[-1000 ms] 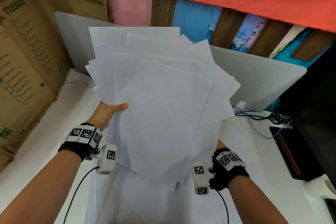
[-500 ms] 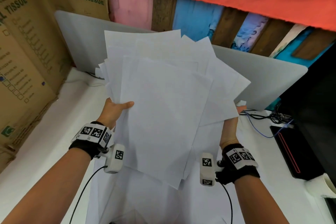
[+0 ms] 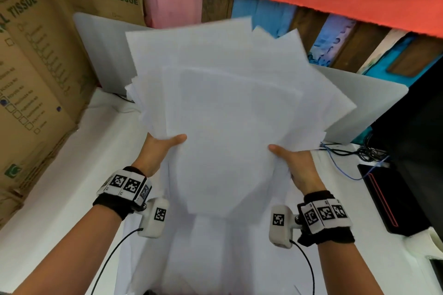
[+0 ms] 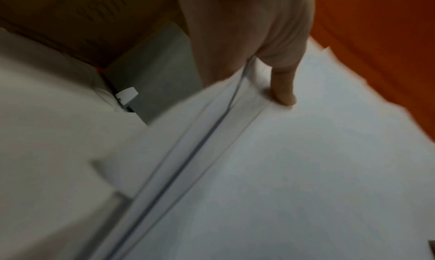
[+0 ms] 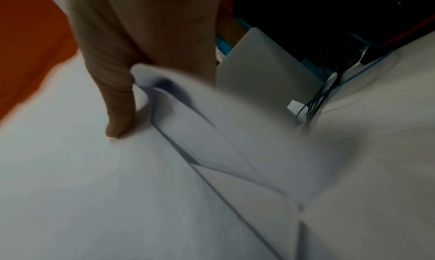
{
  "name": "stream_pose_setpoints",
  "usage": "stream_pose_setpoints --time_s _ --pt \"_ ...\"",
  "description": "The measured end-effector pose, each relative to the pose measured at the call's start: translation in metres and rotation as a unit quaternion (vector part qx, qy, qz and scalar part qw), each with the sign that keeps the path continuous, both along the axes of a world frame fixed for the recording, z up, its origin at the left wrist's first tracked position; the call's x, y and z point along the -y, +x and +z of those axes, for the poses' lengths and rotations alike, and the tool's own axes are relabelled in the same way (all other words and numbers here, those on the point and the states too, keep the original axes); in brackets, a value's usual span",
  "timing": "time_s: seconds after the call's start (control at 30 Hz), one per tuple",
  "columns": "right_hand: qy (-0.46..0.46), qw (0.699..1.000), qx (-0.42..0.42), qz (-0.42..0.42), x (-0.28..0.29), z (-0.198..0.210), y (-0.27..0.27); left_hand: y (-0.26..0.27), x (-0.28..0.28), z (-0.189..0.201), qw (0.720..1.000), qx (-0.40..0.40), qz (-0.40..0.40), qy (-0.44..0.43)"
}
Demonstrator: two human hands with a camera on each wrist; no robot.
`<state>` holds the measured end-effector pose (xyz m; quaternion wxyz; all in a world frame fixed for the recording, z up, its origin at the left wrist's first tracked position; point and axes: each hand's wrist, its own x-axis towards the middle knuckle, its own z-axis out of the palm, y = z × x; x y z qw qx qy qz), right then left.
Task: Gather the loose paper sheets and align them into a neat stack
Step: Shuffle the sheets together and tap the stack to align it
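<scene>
A fanned bundle of several white paper sheets (image 3: 227, 115) is held up above the white table (image 3: 72, 175), its edges uneven and corners sticking out at the top and right. My left hand (image 3: 160, 148) grips the bundle's left edge, thumb on the front sheet, the other fingers hidden behind. My right hand (image 3: 294, 163) grips the right edge the same way. The left wrist view shows the left hand's (image 4: 277, 63) thumb pressed on the paper sheets (image 4: 306, 171). The right wrist view shows the right hand's (image 5: 122, 96) thumb on the sheets (image 5: 117, 189), whose right edges curl loose.
Cardboard boxes (image 3: 36, 79) stand on the left. Two grey panels (image 3: 100, 55) lean at the back behind the paper. A black device (image 3: 393, 199) and tangled cables (image 3: 359, 153) lie at the right. More white paper (image 3: 211, 258) lies on the table below the bundle.
The bundle has shifted right and risen slightly. My right hand came out from behind the sheets and now holds the right edge with its thumb in front. The left hand kept its hold.
</scene>
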<state>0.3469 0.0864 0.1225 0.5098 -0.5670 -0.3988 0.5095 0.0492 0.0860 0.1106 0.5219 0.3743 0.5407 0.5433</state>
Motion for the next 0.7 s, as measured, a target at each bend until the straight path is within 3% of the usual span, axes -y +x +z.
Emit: stream_pose_setpoints --time_s 0.17,0.4,0.57,0.7 --pt "0.016 0.999 -0.032 -0.028 0.011 -0.001 0.003 0.005 0.006 0.0 1.0 -0.017 -0.006 0.015" --pt "-0.049 0.997 -0.065 -0.016 0.023 -0.044 -0.001 0.01 0.013 -0.025 0.999 -0.025 -0.039 -0.017" --pt "0.019 0.996 -0.051 -0.066 0.021 -0.033 0.003 0.009 0.008 -0.011 0.999 -0.046 -0.023 0.017" --pt "0.005 0.998 -0.047 -0.029 0.016 -0.027 -0.005 0.012 0.01 -0.01 0.998 -0.055 -0.012 0.023"
